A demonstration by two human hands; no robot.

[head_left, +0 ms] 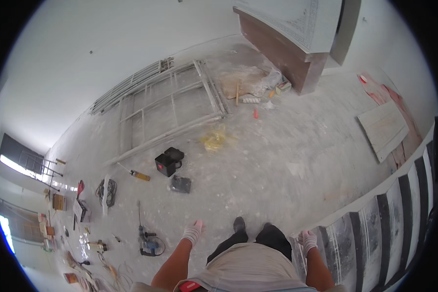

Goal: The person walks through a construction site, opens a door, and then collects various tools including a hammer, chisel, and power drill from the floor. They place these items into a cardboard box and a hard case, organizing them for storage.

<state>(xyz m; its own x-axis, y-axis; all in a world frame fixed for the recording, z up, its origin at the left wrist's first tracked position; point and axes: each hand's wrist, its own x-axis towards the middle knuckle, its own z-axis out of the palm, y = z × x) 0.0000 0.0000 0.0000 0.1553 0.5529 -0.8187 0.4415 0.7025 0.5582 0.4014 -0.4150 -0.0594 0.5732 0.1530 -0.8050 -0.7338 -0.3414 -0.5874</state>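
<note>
My left hand [193,231], in a white and pink work glove, hangs beside my left leg with its fingers pointing down and away. Nothing shows in it. Closest to it on the dusty floor lies a blue and black rotary hammer drill [151,245] with a long bit and a cord. On the other side, my right hand [308,239], gloved the same way, has its fingers curled beside the staircase [343,248]. Whatever it may hold is too small to make out. Both dark shoes stand on the floor between my hands.
Ahead lie a black open case [165,165], a dark flat packet [181,184], a yellow-bodied caulking gun [140,175] and a yellow plastic bag [214,139]. Metal scaffold frames [173,104] lie farther off. A coiled cable [111,192] rests leftward; a board [384,130] lies right.
</note>
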